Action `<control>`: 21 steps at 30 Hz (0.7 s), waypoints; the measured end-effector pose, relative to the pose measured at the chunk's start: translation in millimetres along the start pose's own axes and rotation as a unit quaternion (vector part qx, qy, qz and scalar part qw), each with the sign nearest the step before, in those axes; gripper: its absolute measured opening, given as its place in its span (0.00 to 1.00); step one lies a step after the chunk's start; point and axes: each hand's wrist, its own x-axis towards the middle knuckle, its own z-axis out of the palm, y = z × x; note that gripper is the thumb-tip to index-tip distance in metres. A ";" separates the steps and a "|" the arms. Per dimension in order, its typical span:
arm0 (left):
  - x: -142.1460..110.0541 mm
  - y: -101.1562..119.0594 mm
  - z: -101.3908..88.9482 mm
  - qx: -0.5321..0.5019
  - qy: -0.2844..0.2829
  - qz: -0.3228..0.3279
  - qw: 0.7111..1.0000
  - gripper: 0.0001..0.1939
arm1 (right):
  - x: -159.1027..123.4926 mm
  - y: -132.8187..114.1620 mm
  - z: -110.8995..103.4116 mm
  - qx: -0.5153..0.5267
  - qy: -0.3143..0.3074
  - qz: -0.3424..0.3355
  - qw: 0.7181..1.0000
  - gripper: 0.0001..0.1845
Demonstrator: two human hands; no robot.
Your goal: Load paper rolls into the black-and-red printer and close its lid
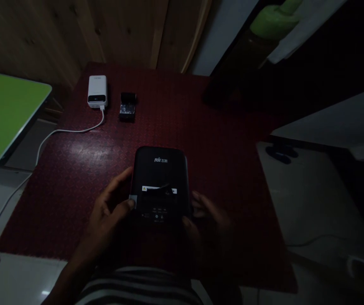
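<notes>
A black box-shaped device (160,180) with a white logo, a white label strip and small buttons on its near face stands on the dark red table (74,182). My left hand (110,207) cups its left side, thumb on a small grey tab at the corner, fingers along the side. At the device's right near corner rests my right hand (205,216), with its fingers curled against the side. The scene is dim and the right hand's fingers are hard to make out.
A white power bank (97,91) lies at the table's far left with a white cable (58,132) running off the left edge. A small black gadget (127,106) lies beside it. A green tabletop (4,114) stands at the left; a white surface (312,203) at the right.
</notes>
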 end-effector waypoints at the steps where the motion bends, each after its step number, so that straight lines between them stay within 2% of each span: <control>1: -0.6 0.3 0.6 0.005 0.004 0.000 1.000 0.33 | -2.2 1.8 1.8 0.016 -0.003 0.017 1.000 0.31; 7: -4.1 5.6 8.5 0.003 0.013 -0.011 1.000 0.33 | -12.4 7.6 11.2 0.084 0.019 0.065 0.994 0.31; 11: -4.4 6.8 13.3 -0.003 0.032 -0.016 0.999 0.34 | -12.9 -8.4 15.2 0.111 0.041 0.094 0.988 0.28; 15: -3.1 -1.1 9.9 0.005 0.014 0.018 1.000 0.33 | -7.2 -27.5 9.7 0.072 0.045 0.128 0.988 0.25; 18: -1.6 -10.2 3.6 0.017 -0.001 0.048 0.999 0.32 | 7.1 -33.7 -2.7 0.001 0.039 0.051 0.998 0.21; 21: -0.5 -20.0 -1.8 0.051 -0.005 0.094 0.994 0.33 | 32.9 -40.5 -13.0 -0.054 0.063 -0.086 0.993 0.13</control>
